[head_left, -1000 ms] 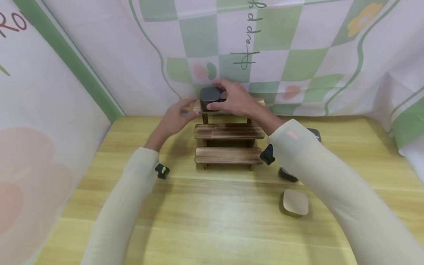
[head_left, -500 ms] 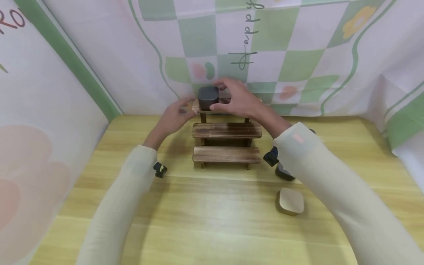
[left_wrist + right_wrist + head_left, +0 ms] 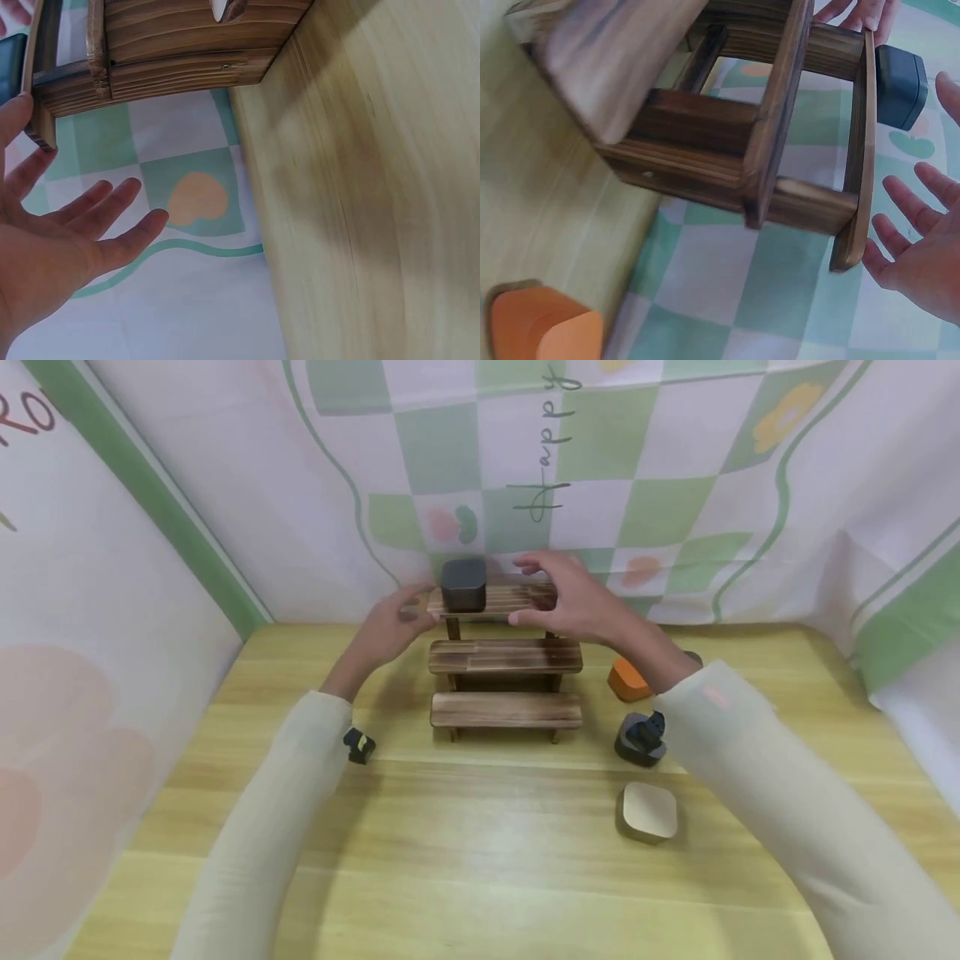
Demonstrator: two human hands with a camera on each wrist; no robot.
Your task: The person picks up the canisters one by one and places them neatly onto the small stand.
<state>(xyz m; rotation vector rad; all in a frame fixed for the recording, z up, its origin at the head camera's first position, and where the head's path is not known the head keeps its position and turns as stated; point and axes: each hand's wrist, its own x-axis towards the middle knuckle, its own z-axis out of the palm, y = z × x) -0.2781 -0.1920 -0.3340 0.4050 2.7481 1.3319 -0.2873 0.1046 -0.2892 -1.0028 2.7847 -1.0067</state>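
Observation:
A three-tier wooden display stand (image 3: 506, 656) stands by the back curtain. On the left part of its top tier sits a dark rounded-square block (image 3: 463, 585), upright. My left hand (image 3: 386, 631) holds the left end of that tier between thumb and index finger; in the left wrist view the other fingers (image 3: 112, 210) are spread off the wood. My right hand (image 3: 585, 602) is apart from the block, over the tier's right end, thumb and fingers spread with nothing between them. The right wrist view shows its little finger (image 3: 877, 266) close to the tier's end; contact is unclear.
Right of the stand on the wooden table (image 3: 480, 860) are an orange block (image 3: 627, 681), a dark block (image 3: 633, 752) partly covered by the wrist camera, and a beige block (image 3: 649, 812). Another dark thing (image 3: 694, 657) shows behind the right forearm. A checked curtain (image 3: 592, 518) hangs behind.
My right hand has let go of the dark block and moved right along the top tier. The block stays on the tier. My left hand keeps its place at the left end.

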